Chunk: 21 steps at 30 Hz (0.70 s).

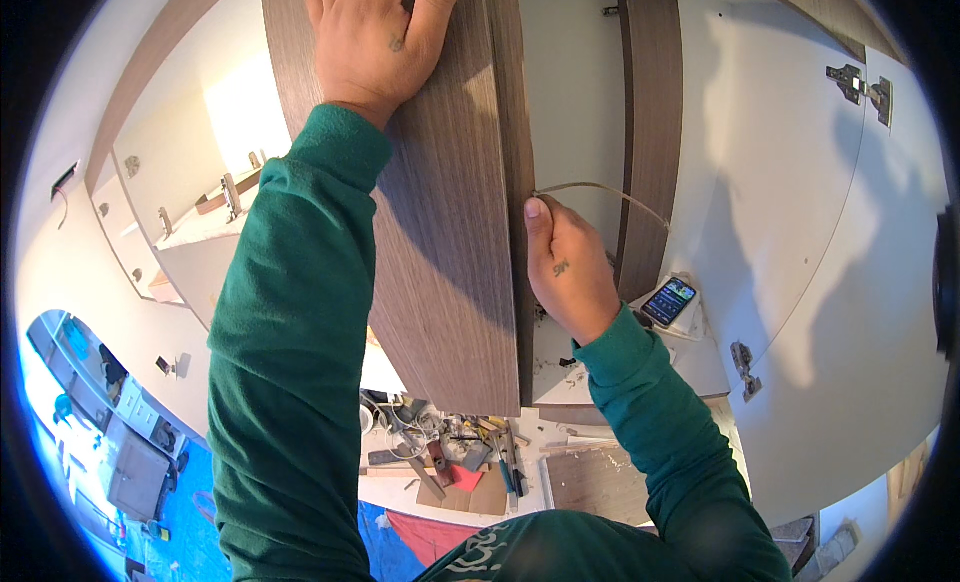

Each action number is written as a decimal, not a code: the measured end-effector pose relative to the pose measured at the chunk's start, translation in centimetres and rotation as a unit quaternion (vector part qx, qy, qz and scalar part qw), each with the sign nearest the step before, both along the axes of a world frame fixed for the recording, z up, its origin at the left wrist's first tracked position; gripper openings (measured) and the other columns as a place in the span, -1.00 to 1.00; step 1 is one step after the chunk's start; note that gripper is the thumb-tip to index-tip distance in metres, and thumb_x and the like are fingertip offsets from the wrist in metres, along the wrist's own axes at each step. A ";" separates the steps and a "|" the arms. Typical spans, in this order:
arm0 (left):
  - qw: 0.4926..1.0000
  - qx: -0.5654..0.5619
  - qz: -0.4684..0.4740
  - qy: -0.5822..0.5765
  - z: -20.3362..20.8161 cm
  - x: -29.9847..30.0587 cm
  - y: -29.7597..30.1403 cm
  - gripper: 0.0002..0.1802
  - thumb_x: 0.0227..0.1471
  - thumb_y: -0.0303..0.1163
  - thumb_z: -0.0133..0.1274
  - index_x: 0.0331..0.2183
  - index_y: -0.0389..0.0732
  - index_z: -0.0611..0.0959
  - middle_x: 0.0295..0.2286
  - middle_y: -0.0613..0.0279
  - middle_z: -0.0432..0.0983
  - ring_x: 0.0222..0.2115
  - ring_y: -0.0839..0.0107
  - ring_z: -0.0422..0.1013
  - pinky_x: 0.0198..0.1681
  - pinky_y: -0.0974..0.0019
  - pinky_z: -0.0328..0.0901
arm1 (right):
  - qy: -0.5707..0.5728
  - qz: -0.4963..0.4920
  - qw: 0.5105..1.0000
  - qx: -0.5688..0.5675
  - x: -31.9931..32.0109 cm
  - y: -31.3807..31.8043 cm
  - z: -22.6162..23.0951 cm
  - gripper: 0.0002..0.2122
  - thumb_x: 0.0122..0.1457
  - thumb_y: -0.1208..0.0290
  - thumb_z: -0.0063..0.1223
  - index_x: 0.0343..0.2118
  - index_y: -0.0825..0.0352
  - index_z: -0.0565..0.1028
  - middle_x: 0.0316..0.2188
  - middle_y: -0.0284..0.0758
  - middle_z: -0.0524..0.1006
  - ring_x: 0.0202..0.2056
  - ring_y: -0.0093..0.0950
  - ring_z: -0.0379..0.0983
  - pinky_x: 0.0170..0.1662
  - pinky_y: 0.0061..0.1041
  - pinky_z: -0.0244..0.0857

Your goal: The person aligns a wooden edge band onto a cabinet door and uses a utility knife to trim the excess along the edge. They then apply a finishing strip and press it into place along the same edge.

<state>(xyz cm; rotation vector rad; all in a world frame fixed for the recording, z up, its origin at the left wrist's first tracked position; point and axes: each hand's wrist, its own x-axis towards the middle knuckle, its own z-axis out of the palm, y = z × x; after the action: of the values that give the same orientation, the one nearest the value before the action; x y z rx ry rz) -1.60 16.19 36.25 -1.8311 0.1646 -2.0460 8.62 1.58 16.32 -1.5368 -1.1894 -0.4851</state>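
A brown wood-grain panel [440, 212], likely a cabinet door, stands tilted in front of me. My left hand [375, 47] lies on its upper face with thumb and fingers apart; the fingertips run out at the top of the picture. At the panel's right edge is my right hand [570, 267], closed, thumb pressed at the edge. Its other fingers are hidden behind the hand, so whatever they hold cannot be seen. From just above that thumb tip a thin brown strip [605, 187] curves off to the right, its far end loose.
White cabinet doors with metal hinges [742, 370] hang to the right. A lit phone [669, 301] rests on a white shelf. Below the panel, tools and cables [460, 442] clutter a worktop. Blue sheeting [190, 527] covers the floor at left.
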 end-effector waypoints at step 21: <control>1.000 0.005 0.015 -0.002 -0.1 -0.2 0.2 -0.37 0.28 0.04 -0.09 0.09 -0.32 0.54 0.13 -0.12 0.41 0.16 -0.08 0.28 0.26 -0.01 0.09 | -0.001 -0.018 1.000 -0.006 -0.4 0.3 1.0 -0.58 0.49 0.21 -0.29 -0.36 0.48 0.44 -0.47 0.10 0.51 -0.38 0.12 0.46 -0.25 -0.01 0.35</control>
<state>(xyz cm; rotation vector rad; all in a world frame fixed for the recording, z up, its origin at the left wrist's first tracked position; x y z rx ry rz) -1.77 16.42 36.17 -1.8137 0.1443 -2.0242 8.19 1.83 17.29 -1.5705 -1.1705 -0.5052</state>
